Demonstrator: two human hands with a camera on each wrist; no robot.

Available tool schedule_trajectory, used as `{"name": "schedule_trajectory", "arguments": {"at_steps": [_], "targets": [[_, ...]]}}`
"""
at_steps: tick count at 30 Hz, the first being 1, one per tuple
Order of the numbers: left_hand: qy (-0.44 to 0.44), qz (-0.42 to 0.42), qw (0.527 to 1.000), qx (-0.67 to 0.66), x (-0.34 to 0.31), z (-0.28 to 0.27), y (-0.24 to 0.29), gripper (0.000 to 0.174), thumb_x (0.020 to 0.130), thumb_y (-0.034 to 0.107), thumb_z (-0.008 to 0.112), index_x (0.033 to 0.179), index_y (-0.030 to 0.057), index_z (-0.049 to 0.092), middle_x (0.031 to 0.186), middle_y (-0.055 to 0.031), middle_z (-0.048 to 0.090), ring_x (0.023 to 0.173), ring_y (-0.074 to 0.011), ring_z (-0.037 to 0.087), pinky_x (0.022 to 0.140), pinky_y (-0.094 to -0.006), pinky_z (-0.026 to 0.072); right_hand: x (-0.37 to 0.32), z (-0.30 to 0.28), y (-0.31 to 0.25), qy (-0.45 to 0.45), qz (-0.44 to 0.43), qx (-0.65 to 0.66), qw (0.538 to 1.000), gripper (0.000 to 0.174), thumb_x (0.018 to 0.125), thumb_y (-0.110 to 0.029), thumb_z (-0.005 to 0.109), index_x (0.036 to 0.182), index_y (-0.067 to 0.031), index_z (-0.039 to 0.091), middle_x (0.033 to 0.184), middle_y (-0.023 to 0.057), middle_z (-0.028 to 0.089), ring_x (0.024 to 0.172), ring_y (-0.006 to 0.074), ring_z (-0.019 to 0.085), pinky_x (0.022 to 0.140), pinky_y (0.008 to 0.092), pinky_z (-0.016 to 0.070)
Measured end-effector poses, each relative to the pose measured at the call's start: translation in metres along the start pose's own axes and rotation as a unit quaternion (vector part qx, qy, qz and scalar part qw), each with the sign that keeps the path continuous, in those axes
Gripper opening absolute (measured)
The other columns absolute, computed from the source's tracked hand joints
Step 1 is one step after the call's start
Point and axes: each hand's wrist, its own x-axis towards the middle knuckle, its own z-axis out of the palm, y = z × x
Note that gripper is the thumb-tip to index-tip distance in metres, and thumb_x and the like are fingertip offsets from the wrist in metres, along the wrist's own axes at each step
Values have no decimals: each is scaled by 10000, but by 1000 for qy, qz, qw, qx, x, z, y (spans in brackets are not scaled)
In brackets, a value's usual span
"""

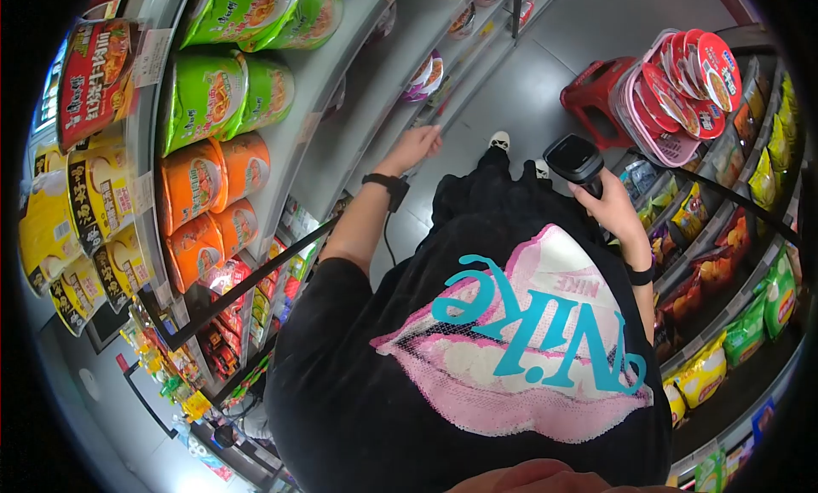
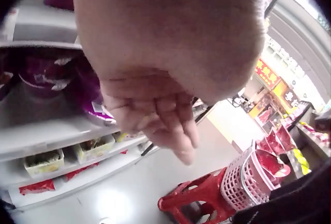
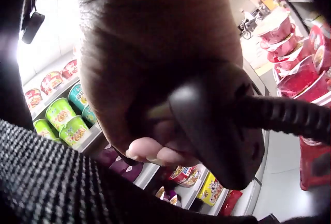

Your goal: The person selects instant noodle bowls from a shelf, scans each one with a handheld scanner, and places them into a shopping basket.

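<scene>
Black scanner (image 1: pixel 573 156), its head tipped up and forward, is in the right hand (image 1: pixel 612 210), whose fingers (image 3: pixel 145 149) are wrapped round the handle; the right wrist view shows a ribbed cord (image 3: pixel 284 115) leaving its base. The scanner is out in front of the person's right side, just short of a red stool (image 1: pixel 588 101) on the grey floor (image 1: pixel 477 109).

On the stool sits a pink basket (image 1: pixel 677 150) piled with red tubs (image 1: pixel 660 97), their lids facing various ways.

Ungripping and bare, the left hand (image 1: pixel 415 149) reaches out beside the left-hand shelves, its fingers loosely bent and holding nothing. A dark watch (image 1: pixel 397 190) is on that wrist. In the left wrist view, purple tubs (image 2: pixel 44 74) stand on a shelf next to this hand.

Further back along the left side are green cups (image 1: pixel 204 101), orange cups (image 1: pixel 194 182) and yellow cups (image 1: pixel 102 195). Snack bags (image 1: pixel 703 378) line the racks at right. The person wears a printed black shirt (image 1: pixel 341 382).
</scene>
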Motion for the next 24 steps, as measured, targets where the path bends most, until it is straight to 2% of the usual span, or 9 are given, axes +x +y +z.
{"name": "schedule_trajectory", "arguments": {"at_steps": [2, 4, 6, 10, 12, 13, 17, 20, 24], "targets": [[-47, -9, 998, -39, 23, 7, -19, 548, 982, 494, 373, 855, 25, 627, 708, -42, 642, 590, -105, 528, 541, -249, 427, -2, -1, -2, 3, 9, -11, 1000, 403, 816, -194, 692, 1138, 17, 571, 963, 162, 658, 869, 203, 612, 833, 337, 471], [-22, -114, 986, -121, 48, 8, -39, 575, 991, 507, 315, 983, 8, 602, 811, -60, 674, 597, -94, 512, 498, -226, 403, -5, -2, -8, 3, 42, -4, 999, 400, 820, -188, 691, 1144, 14, 570, 971, 163, 656, 881, 196, 606, 843, 338, 467], [-21, -137, 978, -155, 75, 4, -67, 610, 992, 525, 277, 1088, -4, 565, 903, -86, 681, 603, -94, 507, 454, -220, 369, -7, -2, -5, 13, 56, -6, 998, 392, 825, -187, 689, 1142, 11, 571, 949, 152, 656, 856, 185, 604, 819, 332, 472], [91, -191, 920, -330, 113, -2, -89, 600, 992, 529, 285, 1196, 18, 524, 1002, -84, 674, 648, -93, 546, 464, -215, 343, -14, -1, -9, 31, 117, -17, 993, 368, 839, -185, 683, 1127, 15, 571, 867, 105, 647, 754, 140, 582, 719, 304, 482], [157, -216, 871, -412, 126, -9, -86, 553, 998, 505, 290, 1221, 49, 509, 1055, -48, 666, 726, -88, 568, 536, -231, 368, -17, 0, -14, 21, 151, -5, 988, 361, 846, -188, 682, 1113, 27, 569, 812, 78, 626, 689, 113, 546, 658, 285, 471], [181, -199, 836, -479, 129, -9, -84, 428, 995, 429, 390, 1155, 53, 515, 933, -65, 653, 673, -113, 543, 493, -203, 355, -19, 2, -14, 32, 155, 1, 987, 361, 846, -187, 684, 1110, 30, 570, 804, 78, 622, 686, 108, 536, 652, 283, 468], [197, -192, 831, -484, 149, -11, -92, 272, 984, 300, 388, 1114, 125, 551, 936, -17, 666, 711, -95, 544, 509, -224, 349, -24, 7, -6, 66, 162, -2, 985, 359, 841, -212, 698, 1065, 41, 577, 788, 96, 616, 690, 125, 526, 663, 297, 464], [218, -200, 851, -433, 168, -6, -118, 295, 985, 314, 357, 1063, 144, 585, 888, 15, 674, 704, -77, 535, 544, -236, 341, -29, 10, 12, 88, 156, -19, 984, 369, 835, -232, 706, 1030, 53, 575, 792, 119, 620, 706, 153, 535, 692, 317, 468], [255, -172, 853, -421, 158, -11, -94, 302, 979, 316, 361, 1026, 145, 605, 849, 17, 675, 667, -70, 510, 567, -232, 342, -20, 8, 7, 86, 123, 2, 989, 360, 842, -212, 696, 1058, 50, 577, 791, 120, 623, 704, 152, 538, 686, 318, 468]]}}
